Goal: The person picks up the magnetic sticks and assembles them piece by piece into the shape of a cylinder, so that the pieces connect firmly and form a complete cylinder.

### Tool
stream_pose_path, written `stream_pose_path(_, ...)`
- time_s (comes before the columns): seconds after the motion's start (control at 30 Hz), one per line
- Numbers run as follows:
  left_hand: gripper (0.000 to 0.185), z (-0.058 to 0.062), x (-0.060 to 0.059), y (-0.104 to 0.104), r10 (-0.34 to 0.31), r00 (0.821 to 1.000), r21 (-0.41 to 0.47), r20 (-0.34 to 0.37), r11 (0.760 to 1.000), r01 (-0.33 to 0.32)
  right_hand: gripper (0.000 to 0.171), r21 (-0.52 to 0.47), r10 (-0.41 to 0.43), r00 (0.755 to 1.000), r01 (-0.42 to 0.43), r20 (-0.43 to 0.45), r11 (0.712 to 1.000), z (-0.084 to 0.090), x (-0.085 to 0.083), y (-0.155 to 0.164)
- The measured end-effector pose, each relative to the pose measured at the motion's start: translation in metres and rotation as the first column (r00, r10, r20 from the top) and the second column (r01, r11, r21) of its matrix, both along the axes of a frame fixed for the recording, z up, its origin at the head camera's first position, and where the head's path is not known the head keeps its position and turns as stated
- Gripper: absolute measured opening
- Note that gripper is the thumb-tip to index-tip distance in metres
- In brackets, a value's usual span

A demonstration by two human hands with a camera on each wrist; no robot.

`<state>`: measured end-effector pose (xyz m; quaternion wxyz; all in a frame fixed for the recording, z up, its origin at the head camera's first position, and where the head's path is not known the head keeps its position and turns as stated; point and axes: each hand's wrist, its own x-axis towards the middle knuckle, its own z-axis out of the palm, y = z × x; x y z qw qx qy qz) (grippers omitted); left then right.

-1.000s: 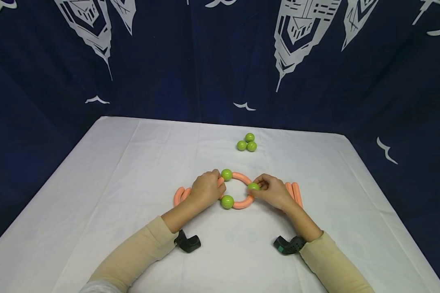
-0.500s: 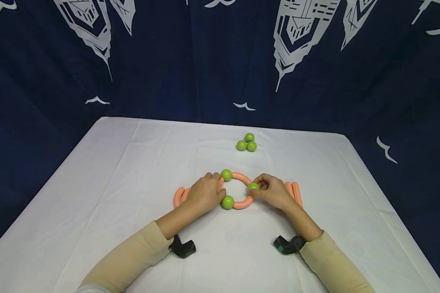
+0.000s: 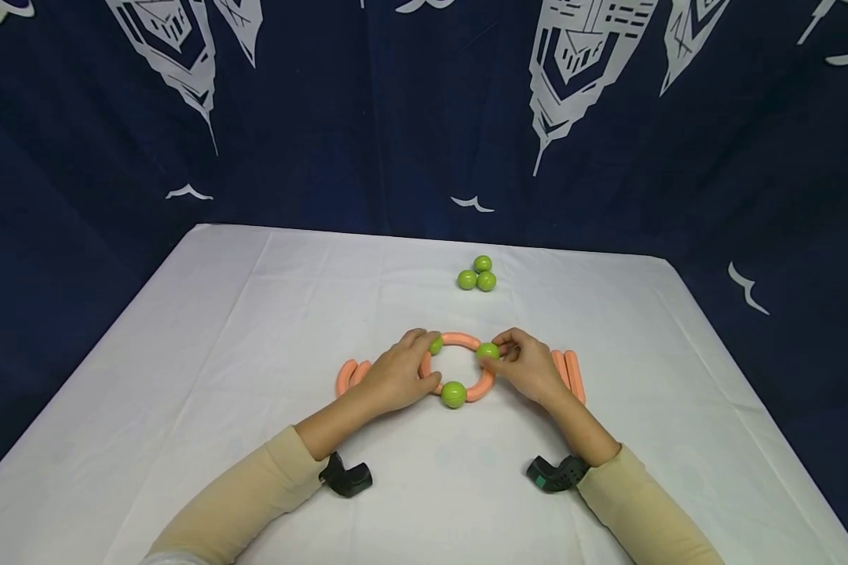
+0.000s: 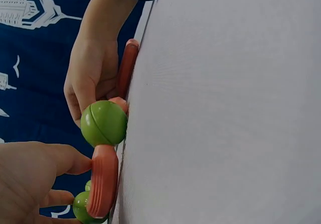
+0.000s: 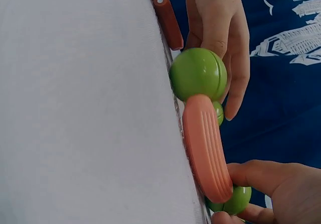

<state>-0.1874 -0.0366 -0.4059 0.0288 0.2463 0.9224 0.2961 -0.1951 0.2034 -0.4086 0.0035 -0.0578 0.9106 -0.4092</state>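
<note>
Three curved orange rods and three green balls form a ring lying on the white-covered table. My left hand holds the ring's left side, thumb on the near part and fingers by the far green ball. In the left wrist view its thumb touches a curved rod. On the right, my right hand pinches another green ball between thumb and fingers. The near green ball is untouched. The left hand partly covers the ring's left rod.
Three loose green balls cluster farther back. Curved orange rods lie left of the left hand, and straight orange rods lie beside the right wrist. A dark blue printed curtain hangs behind the white table.
The ring has turned counterclockwise: its near ball shifted right, the right ball moved away, the far ball went left. My left hand's fingers have spread along the left rod; the right hand kept its pinch.
</note>
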Motion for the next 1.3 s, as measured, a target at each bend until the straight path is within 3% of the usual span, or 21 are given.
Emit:
stream_pose_path(0.17, 0.058, 0.002, 0.007, -0.002, -0.011, 1.0, -0.039, -0.003, 0.999, 0.011, 0.038, -0.023, -0.031, 0.999, 0.03, -0.016, 0.999, -0.001, 0.0, -0.001)
stream_pose_path(0.37, 0.044, 0.003, 0.012, -0.002, -0.017, 1.0, -0.097, -0.024, 0.995, 0.015, 0.039, -0.004, -0.012, 1.0, 0.012, 0.0, 1.0, 0.003, 0.0, 0.001)
stream_pose_path(0.67, 0.041, -0.001, 0.016, -0.002, -0.019, 0.999, -0.056, -0.044, 0.998, 0.017, 0.041, 0.022, -0.01, 1.0, 0.01, 0.011, 1.0, 0.02, 0.012, 0.025)
stream_pose_path(0.93, 0.046, -0.004, 0.019, -0.002, -0.035, 0.999, -0.075, -0.038, 0.997, 0.032, 0.033, 0.038, -0.127, 0.989, 0.13, -0.077, 0.991, 0.027, 0.03, 0.067)
stream_pose_path(1.3, 0.054, -0.003, 0.022, -0.004, -0.05, 0.998, -0.111, -0.034, 0.993, 0.046, 0.035, 0.072, -0.243, 0.968, 0.247, -0.055, 0.966, 0.015, 0.037, 0.097)
